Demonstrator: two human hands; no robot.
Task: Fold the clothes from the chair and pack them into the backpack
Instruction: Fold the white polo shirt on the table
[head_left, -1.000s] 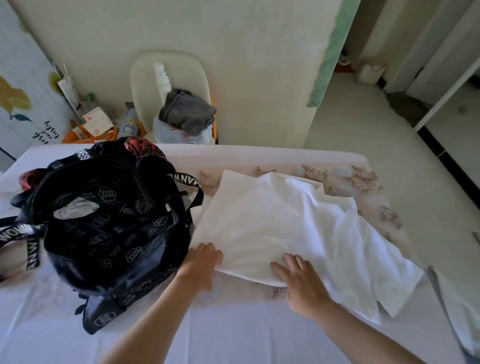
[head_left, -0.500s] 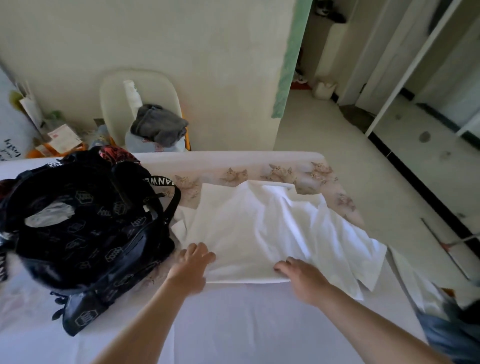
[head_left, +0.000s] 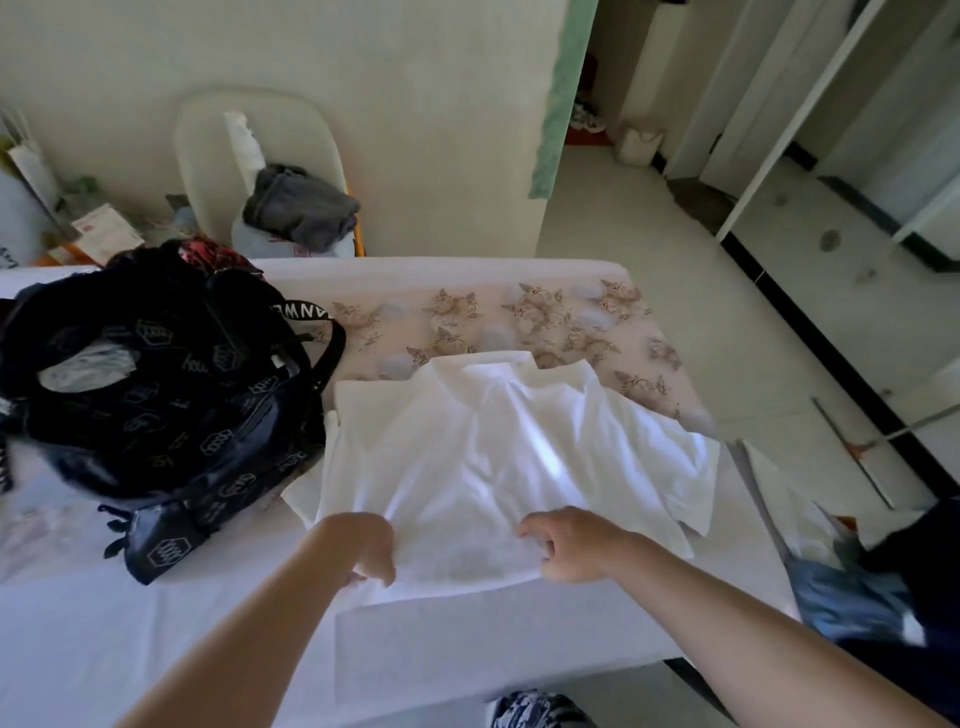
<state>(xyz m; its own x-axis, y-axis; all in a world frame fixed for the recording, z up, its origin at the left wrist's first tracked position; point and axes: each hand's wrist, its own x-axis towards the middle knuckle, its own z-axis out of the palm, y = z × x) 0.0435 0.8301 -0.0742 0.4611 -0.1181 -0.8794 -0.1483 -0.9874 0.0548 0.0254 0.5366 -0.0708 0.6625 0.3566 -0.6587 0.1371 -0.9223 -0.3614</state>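
- Pinching the near hem of the white T-shirt (head_left: 493, 457) with the left grip (head_left: 366, 545), fingers curled into the cloth.
- Holding the same hem further right with the right grip (head_left: 576, 543), fingers bent round the edge.
- Lying spread on the table (head_left: 156, 649), collar at the far end, left edge against the open black backpack (head_left: 156, 395).
- Piled on the white chair (head_left: 260, 135) behind the table: a grey garment (head_left: 301, 208) over a pale blue garment (head_left: 249, 244).

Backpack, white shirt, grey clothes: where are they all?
backpack (head_left: 171, 395), head view, on its black patterned side.
white shirt (head_left: 493, 447), head view, on the middle of the cloth.
grey clothes (head_left: 306, 208), head view, on the top of the heap.
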